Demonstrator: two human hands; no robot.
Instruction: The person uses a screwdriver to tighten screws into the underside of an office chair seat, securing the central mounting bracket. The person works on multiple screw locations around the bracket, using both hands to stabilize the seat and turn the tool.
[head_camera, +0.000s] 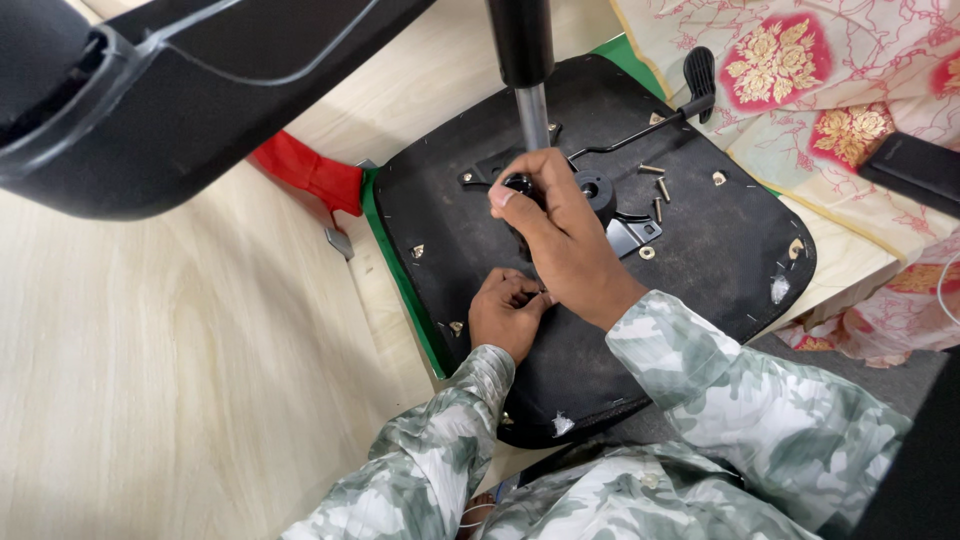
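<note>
Matt black fabric covers the seat underside (700, 250). The gas-lift column (533, 115) is polished metal below a black sleeve. Loose screws (660, 185) look metallic. The floor (150, 380) is pale, smooth wood-grain. Camouflage sleeves (740, 390) are cloth.

A room in a home, with work done on the floor.
Pale wood-look flooring (180, 380) and a floral bedsheet (800, 80) suggest it.

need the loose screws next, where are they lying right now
In the head view the loose screws lie on the upturned black seat base, right of the person's right hand and just below the black lever.
</note>
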